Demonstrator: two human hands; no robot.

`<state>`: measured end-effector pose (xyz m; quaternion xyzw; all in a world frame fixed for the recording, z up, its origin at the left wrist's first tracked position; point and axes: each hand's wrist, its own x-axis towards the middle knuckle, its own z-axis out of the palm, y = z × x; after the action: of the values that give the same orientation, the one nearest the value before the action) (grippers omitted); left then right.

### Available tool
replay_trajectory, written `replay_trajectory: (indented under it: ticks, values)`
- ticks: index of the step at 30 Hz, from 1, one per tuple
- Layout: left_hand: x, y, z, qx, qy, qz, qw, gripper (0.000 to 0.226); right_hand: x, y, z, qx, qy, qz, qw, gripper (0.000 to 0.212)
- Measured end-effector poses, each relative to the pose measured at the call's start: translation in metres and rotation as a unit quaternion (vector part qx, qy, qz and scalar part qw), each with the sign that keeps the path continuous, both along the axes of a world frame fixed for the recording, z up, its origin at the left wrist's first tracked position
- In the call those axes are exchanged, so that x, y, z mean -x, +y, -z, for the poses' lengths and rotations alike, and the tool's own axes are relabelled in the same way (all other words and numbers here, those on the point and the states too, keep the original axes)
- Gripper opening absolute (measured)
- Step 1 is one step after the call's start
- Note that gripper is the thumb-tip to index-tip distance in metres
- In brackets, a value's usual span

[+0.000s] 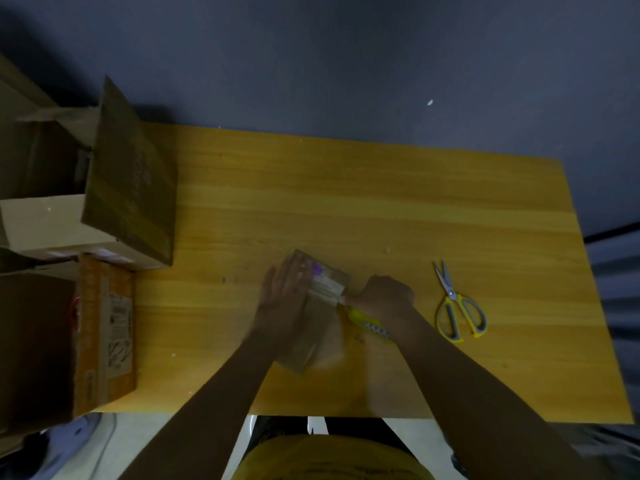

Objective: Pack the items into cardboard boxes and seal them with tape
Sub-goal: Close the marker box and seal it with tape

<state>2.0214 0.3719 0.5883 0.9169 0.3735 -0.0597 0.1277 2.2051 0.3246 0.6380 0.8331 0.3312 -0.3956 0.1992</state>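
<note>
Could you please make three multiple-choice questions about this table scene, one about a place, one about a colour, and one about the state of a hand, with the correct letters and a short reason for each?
1. Where do the scissors lie?
A. right of the small cardboard box
B. on the stacked boxes
C. in the left hand

2. What colour are the scissor handles?
A. red and black
B. yellow and grey
C. blue and white

3. How does the left hand lie?
A. curled round the scissors
B. raised off the table
C. flat on the small cardboard box

Answers: 1 A, they rest on the wooden table beyond the right hand. 2 B, yellow loops with grey lining. 3 C, its fingers are straight on the box top.
</note>
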Motion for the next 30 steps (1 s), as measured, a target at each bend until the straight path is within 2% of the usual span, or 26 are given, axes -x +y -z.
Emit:
replay_trajectory:
  ticks: [1,3,6,9,13,15,16,18,19,20,23,25,30]
  values:
    - [-0.006,-0.009,0.0,-0.039,0.001,0.052,0.998,0.067,0.001,-0.001,0.0,-0.007,-0.008,-0.001,1.0,0.075]
    - [-0.013,-0.024,0.004,-0.044,-0.03,0.113,0.992,0.051,0.001,-0.001,-0.001,-0.02,-0.022,-0.003,1.0,0.079]
    - [-0.012,-0.024,0.01,0.049,-0.03,0.114,0.992,0.058,0.001,0.0,0.002,-0.022,-0.026,-0.008,0.999,0.076]
    - [-0.007,-0.019,0.019,0.075,-0.001,0.085,0.994,0.061,0.001,0.0,0.001,-0.008,-0.024,-0.018,1.0,0.078]
    - [-0.008,-0.021,0.022,0.07,0.016,-0.05,0.996,0.06,0.0,-0.001,0.002,0.004,-0.02,-0.02,1.0,0.076]
    - [-0.014,-0.022,0.021,0.098,0.021,-0.148,0.984,0.066,0.0,-0.002,0.004,-0.001,-0.012,-0.015,1.0,0.071]
    - [-0.019,-0.018,0.019,0.129,0.02,-0.218,0.967,0.071,0.0,-0.002,0.005,-0.002,-0.01,-0.012,1.0,0.07]
    - [-0.031,0.0,0.012,0.213,-0.001,-0.365,0.906,0.084,-0.001,-0.002,0.007,0.0,-0.011,-0.01,1.0,0.073]
    - [-0.036,0.008,0.011,0.243,-0.006,-0.413,0.878,0.087,0.0,-0.002,0.007,0.0,-0.012,-0.011,1.0,0.074]
    - [-0.04,0.013,0.009,0.247,0.0,-0.428,0.87,0.088,0.0,-0.001,0.007,-0.003,-0.014,-0.012,1.0,0.073]
    - [-0.039,0.007,0.011,0.121,0.045,-0.339,0.932,0.077,0.0,-0.003,0.01,-0.014,-0.013,-0.014,1.0,0.065]
    - [-0.031,0.004,0.017,0.046,0.075,-0.264,0.96,0.072,0.0,-0.002,0.012,-0.016,-0.01,-0.01,1.0,0.057]
    - [-0.025,0.012,0.017,0.03,0.1,-0.135,0.985,0.057,-0.001,-0.002,0.015,-0.016,-0.008,-0.02,1.0,0.068]
